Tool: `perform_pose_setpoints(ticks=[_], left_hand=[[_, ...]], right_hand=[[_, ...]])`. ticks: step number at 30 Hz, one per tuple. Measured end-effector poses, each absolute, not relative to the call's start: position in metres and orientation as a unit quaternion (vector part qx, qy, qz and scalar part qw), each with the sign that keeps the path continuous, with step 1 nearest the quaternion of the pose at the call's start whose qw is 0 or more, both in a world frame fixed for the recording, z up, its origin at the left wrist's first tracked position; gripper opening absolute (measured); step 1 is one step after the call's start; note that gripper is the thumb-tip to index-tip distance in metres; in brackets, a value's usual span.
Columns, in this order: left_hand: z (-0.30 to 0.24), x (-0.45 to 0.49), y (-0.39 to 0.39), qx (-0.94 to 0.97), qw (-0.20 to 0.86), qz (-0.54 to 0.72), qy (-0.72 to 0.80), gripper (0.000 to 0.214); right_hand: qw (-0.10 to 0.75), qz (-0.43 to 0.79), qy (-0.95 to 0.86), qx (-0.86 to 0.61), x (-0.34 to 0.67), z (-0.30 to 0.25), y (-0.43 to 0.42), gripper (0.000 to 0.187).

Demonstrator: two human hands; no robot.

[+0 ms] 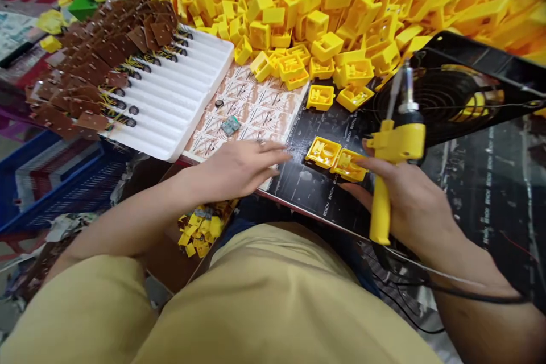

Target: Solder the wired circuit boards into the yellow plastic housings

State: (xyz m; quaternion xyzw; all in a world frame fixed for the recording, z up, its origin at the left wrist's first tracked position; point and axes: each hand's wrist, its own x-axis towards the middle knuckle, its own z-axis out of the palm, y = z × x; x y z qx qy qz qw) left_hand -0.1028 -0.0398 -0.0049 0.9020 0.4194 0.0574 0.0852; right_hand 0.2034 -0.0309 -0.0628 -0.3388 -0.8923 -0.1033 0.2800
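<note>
Right hand curls around gun, fingertip at case | left hand loosely open, apparently empty | case lies on board beside its twin; probably light, stiff; pinch outer walls

Clock centred mid-view, 12 farthest from the wearer.
- Two housings: on worktop, 3 o'clock, between left hand and right hand.
- Gun-shaped tool: in right hand, 3 o'clock.
- Housing heap: 11 to 2 o'clock.
- Fan: between 2 and 3.
- Foam tray: 10 o'clock; circuit boards on it.
- Small board: 10 o'clock, nearer centre.
- Crate: 9 o'clock.
- Loose parts: 8 o'clock.
</note>
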Motion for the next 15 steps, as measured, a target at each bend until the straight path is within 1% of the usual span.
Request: perform_pose_setpoints(ticks=[2, 4, 6, 9, 11, 13, 15], left_hand=[[-0.026, -0.07, -0.013, 0.921, 0.064, 0.086, 0.375, 0.05], [-0.037, -0.049, 0.006, 0.938, 0.076, 0.053, 0.334, 0.054], [-0.038, -0.042, 0.014, 0.94, 0.071, 0.011, 0.334, 0.053], [-0.032, -0.044, 0.002, 0.908, 0.009, -0.013, 0.419, 0.049], [-0.03, -0.042, -0.012, 0.883, -0.022, -0.018, 0.469, 0.051], [-0.033, -0.038, -0.025, 0.88, -0.015, -0.014, 0.475, 0.058], [-0.035, -0.038, -0.033, 0.889, 0.013, 0.003, 0.457, 0.064]], right_hand=[[0.269, -0.094, -0.897, -0.338, 0.199, -0.066, -0.026, 0.031], [0.263, -0.083, -0.898, -0.343, 0.2, -0.066, -0.028, 0.029], [0.263, -0.07, -0.896, -0.35, 0.207, -0.064, -0.034, 0.033], [0.274, -0.043, -0.891, -0.36, 0.216, -0.065, -0.047, 0.043], [0.287, -0.03, -0.885, -0.366, 0.217, -0.07, -0.053, 0.05], [0.297, -0.031, -0.881, -0.367, 0.214, -0.076, -0.055, 0.056], [0.301, -0.037, -0.883, -0.359, 0.21, -0.081, -0.054, 0.058]])
